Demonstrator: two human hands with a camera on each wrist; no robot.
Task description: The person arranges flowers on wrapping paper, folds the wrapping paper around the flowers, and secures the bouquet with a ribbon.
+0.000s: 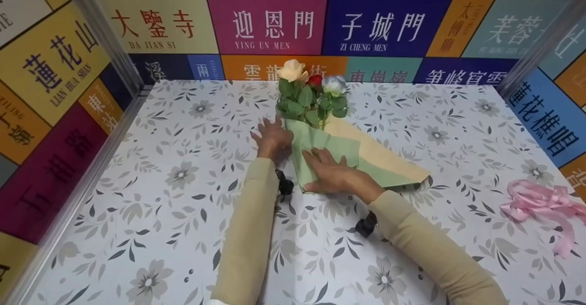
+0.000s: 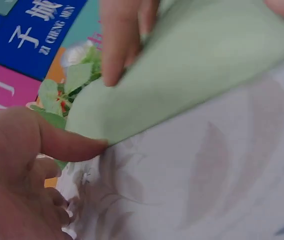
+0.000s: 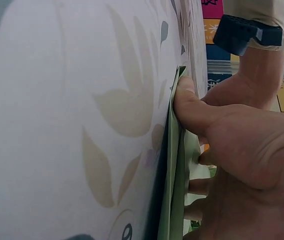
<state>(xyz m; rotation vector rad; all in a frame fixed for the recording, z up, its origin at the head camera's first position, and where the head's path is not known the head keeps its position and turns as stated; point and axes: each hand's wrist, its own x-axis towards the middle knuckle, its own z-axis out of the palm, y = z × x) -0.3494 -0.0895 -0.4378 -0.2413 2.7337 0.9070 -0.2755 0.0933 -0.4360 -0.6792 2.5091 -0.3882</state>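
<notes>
A small bouquet lies on the table, with a peach rose (image 1: 292,70), a red rose (image 1: 315,80), a pale bluish flower (image 1: 334,85) and green leaves (image 1: 295,106). Wrapping paper (image 1: 341,142), green on one face and cream on the other, is folded over its stems, which are hidden. My left hand (image 1: 274,138) is at the paper's left edge, fingers spread; its thumb touches the edge in the left wrist view. My right hand (image 1: 332,172) presses flat on the green fold. In the right wrist view its thumb (image 3: 189,97) rests along the layered paper edge.
A loose heap of pink ribbon (image 1: 531,202) lies at the table's right side. The floral tablecloth (image 1: 183,213) runs back to panels with large characters (image 1: 270,23), which also stand at left and right. A small black camera (image 1: 284,183) is on each wrist.
</notes>
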